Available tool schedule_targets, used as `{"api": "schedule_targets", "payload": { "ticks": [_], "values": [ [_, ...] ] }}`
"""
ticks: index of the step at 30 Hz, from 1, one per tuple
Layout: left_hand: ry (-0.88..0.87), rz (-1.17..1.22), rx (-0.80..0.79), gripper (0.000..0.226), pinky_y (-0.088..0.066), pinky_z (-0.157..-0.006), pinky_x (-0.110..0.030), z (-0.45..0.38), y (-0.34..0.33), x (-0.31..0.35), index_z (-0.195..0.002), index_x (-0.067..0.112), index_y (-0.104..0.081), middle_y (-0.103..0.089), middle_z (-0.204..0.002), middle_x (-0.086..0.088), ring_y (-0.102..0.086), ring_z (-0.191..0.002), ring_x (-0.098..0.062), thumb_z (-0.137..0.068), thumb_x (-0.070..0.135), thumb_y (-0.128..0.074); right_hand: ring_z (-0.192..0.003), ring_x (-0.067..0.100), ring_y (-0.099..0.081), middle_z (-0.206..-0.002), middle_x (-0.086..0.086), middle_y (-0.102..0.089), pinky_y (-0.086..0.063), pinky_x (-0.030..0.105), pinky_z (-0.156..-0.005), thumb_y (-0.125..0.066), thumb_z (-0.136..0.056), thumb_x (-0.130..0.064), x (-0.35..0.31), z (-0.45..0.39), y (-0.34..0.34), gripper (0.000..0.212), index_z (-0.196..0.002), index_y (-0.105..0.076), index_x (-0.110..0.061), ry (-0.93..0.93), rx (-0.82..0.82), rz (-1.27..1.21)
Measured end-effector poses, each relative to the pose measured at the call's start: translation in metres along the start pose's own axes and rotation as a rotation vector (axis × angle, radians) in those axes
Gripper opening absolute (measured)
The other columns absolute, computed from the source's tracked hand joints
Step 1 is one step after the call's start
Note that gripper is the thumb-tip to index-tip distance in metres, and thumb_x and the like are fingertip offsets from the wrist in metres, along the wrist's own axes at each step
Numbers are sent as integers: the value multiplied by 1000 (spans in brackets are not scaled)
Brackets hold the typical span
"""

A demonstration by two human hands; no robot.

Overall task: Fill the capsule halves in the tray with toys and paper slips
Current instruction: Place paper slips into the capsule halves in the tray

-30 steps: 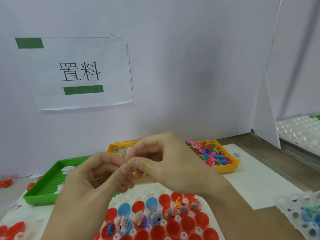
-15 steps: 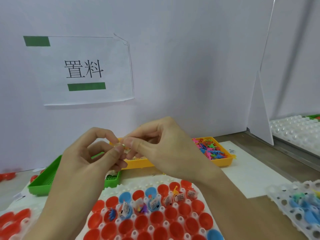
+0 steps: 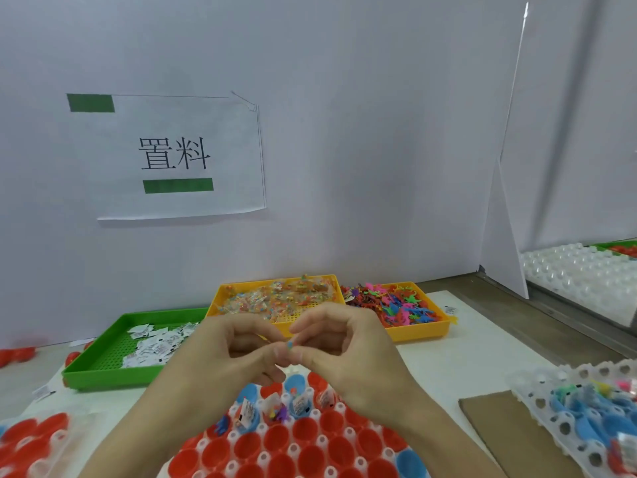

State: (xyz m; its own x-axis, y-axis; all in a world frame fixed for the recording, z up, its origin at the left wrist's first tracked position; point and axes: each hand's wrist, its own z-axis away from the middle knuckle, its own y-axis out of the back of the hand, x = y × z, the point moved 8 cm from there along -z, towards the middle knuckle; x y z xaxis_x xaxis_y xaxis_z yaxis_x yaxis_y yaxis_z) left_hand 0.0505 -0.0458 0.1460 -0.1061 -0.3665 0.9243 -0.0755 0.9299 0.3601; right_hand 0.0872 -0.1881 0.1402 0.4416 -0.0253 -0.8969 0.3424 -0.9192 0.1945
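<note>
While both hands hover above the capsule tray [image 3: 275, 453], we record the left hand [image 3: 220, 357] and right hand [image 3: 348, 350] meeting fingertip to fingertip over the tray's far edge. Between them sits a small blue-green item [image 3: 290, 345], prob. a toy; both hands pinch it w/ thumb and forefinger, other fingers curled. We cannot tell what the item is exactly, too small.

Ref. landmark: capsule tray, nearest the camera.
- In the tray: red capsule halves [image 3: 310, 432], mostly unfilled, plus a few blue halves [image 3: 296, 382] in the far rows. About 4 halves in the far rows carry toys and paper slips [image 3: 246, 414].
- Beyond the tray, left: green bin [image 3: 103, 360] holding loose white slips [image 3: 151, 346].
- Beyond the tray, centre: yellow bin [image 3: 220, 294] of clear packets w/ coloured bits.
- Beyond the tray, right: 2nd yellow bin [image 3: 420, 331] of small coloured toy figures [image 3: 396, 305].
- Right of the tray: brown cardboard [image 3: 499, 432], then a white perforated tray [image 3: 551, 419] w/ blue halves and toys.
- Left of the tray: more red halves [image 3: 34, 439], partly out of frame.
- Behind all bins: white wall w/ a paper sign [image 3: 172, 157], 2 green tape strips on it.
</note>
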Motion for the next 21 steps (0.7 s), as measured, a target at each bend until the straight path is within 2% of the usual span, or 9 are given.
{"api": "schedule_targets", "payload": {
  "ticks": [2,4,7,11,14,16,18,21],
  "values": [
    [21,-53,-7,7,-58,-64,-24,-1,2,-6,-83,10,-76,-75,-74,-11,-73,-69,-23,-81,16,-75,-83,14,-74,-88,0,-76,-60,30,-81,-82,-82,-19,8,3,0,22,-100,-73,-27,-16,-35,21],
    [34,-153,55,8,-56,-59,-22,-2,16,-12,-80,9,-76,-75,-73,-8,-71,-64,-19,-87,10,-72,-82,11,-74,-89,-4,-75,-57,21,-73,-75,-88,-17,15,4,9,23,-104,-71,-33,-32,-3,57],
    [75,-338,160,14,-55,-58,-26,-2,49,-24,-76,12,-75,-74,-68,-3,-69,-60,-15,-89,12,-70,-76,7,-72,-84,-9,-75,-56,17,-65,-67,-93,-14,26,8,35,20,-98,-71,-34,-68,177,148],
    [160,-609,169,20,-52,-58,-23,0,77,-47,-74,14,-72,-73,-64,3,-68,-59,-8,-92,12,-64,-70,2,-69,-75,-16,-73,-48,10,-55,-61,-94,-9,53,15,62,25,-88,-71,-31,-195,349,224],
    [225,-707,70,18,-57,-67,-29,0,76,-60,-75,17,-72,-73,-65,4,-69,-64,-8,-91,14,-65,-73,7,-70,-73,-15,-73,-48,20,-60,-60,-91,-7,63,16,74,28,-83,-72,-31,-232,408,233],
    [247,-748,-9,17,-57,-68,-28,0,66,-64,-75,21,-72,-72,-64,7,-68,-64,-7,-90,17,-66,-75,12,-70,-73,-14,-73,-47,25,-62,-59,-90,-6,67,16,78,29,-82,-72,-30,-246,423,235],
    [250,-779,-62,18,-56,-67,-25,-2,55,-65,-73,26,-69,-71,-66,8,-67,-64,-6,-90,19,-67,-74,13,-70,-72,-13,-73,-46,25,-62,-59,-91,-6,70,16,80,29,-81,-72,-29,-251,437,241],
    [255,-825,-78,14,-58,-70,-28,-3,45,-68,-78,25,-70,-71,-76,6,-70,-72,-11,-90,19,-67,-77,13,-70,-71,-16,-72,-47,25,-63,-59,-91,-6,72,15,81,28,-81,-72,-30,-249,443,258]
  ]
}}
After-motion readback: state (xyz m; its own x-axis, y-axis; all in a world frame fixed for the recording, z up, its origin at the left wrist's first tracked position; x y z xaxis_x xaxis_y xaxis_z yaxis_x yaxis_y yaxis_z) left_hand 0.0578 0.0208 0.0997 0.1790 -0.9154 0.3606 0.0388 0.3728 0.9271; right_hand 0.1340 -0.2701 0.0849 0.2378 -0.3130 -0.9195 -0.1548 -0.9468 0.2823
